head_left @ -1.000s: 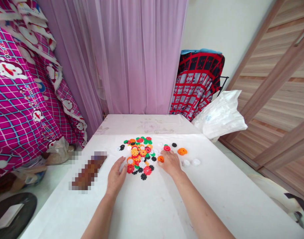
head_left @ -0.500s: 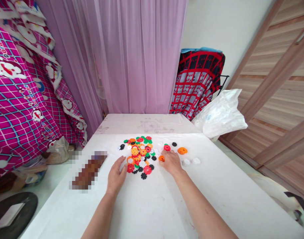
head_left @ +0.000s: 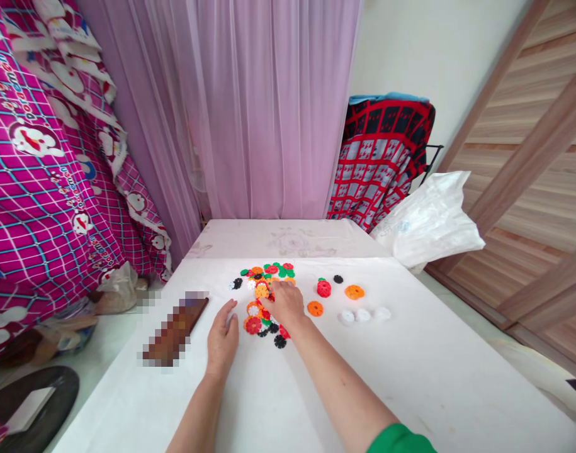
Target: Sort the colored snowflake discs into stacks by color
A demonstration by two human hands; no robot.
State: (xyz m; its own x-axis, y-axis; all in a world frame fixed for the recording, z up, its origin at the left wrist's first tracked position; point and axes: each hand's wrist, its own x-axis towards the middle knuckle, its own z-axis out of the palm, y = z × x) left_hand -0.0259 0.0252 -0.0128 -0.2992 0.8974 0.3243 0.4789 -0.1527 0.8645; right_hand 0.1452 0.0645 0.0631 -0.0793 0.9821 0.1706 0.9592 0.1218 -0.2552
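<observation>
A heap of flower-shaped plastic discs (head_left: 253, 325) in red, orange, green, black and white lies on the white-covered table (head_left: 288, 402). My right hand (head_left: 288, 303) reaches over the middle of the heap, thumb and fingers a little apart above the discs. It covers part of the heap. Resting at the heap's left side, my left hand (head_left: 223, 340) is open and holds nothing. To the right lie an orange disc (head_left: 315, 308), a red stack (head_left: 323, 289) with a bit of green behind it, an orange stack (head_left: 354, 292), a black disc (head_left: 338, 279) and white discs (head_left: 362, 315).
A dark brown, partly pixelated flat object (head_left: 177, 330) lies at the table's left. A white plastic bag (head_left: 429, 220) stands beyond the right edge. Purple curtains (head_left: 278, 113) hang behind, and a wooden wardrobe (head_left: 542, 189) is at the right.
My right hand has let go of the orange disc at the right and moved left over the heap. The left hand stays by the heap. The view has shifted slightly.
</observation>
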